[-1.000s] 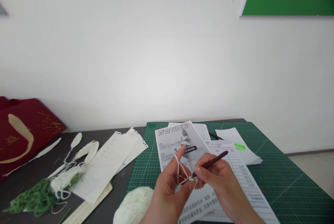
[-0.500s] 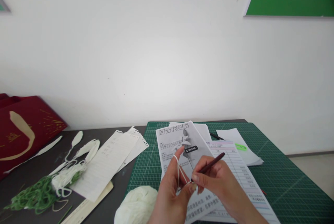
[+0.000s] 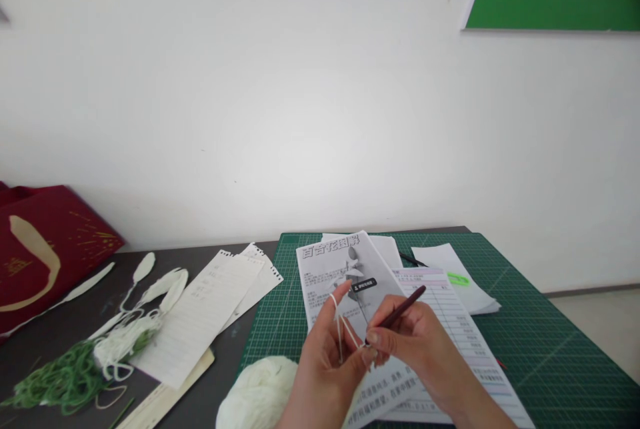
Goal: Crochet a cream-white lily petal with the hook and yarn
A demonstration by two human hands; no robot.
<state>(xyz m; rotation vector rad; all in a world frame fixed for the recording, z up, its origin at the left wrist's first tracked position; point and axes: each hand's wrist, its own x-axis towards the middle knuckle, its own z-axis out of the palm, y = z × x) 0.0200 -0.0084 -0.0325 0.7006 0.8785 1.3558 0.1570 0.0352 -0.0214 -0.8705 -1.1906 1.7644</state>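
Observation:
White yarn [image 3: 345, 325] runs over the raised index finger of my left hand [image 3: 327, 355] and down to its thumb, which pinches the yarn's worked end. In my right hand [image 3: 410, 335] is a crochet hook with a dark red handle [image 3: 403, 305], gripped like a pen. Its tip meets the yarn at my left thumb, where fingers hide the stitches. Beside my left wrist sits a ball of white yarn [image 3: 260, 392]. Under both hands lies a printed sheet [image 3: 320, 269] with a flower picture.
A lined form [image 3: 460, 329] and a bright green clip [image 3: 457, 279] on white paper rest on the green cutting mat [image 3: 540, 342]. To the left are handwritten sheets [image 3: 200, 309], green yarn [image 3: 60, 375], white crocheted pieces [image 3: 173, 289] and a dark red bag [image 3: 75, 235].
The whole view has shifted slightly. My right hand has tilted the hook a little, its tip staying by my left thumb. My left hand keeps its hold on the yarn.

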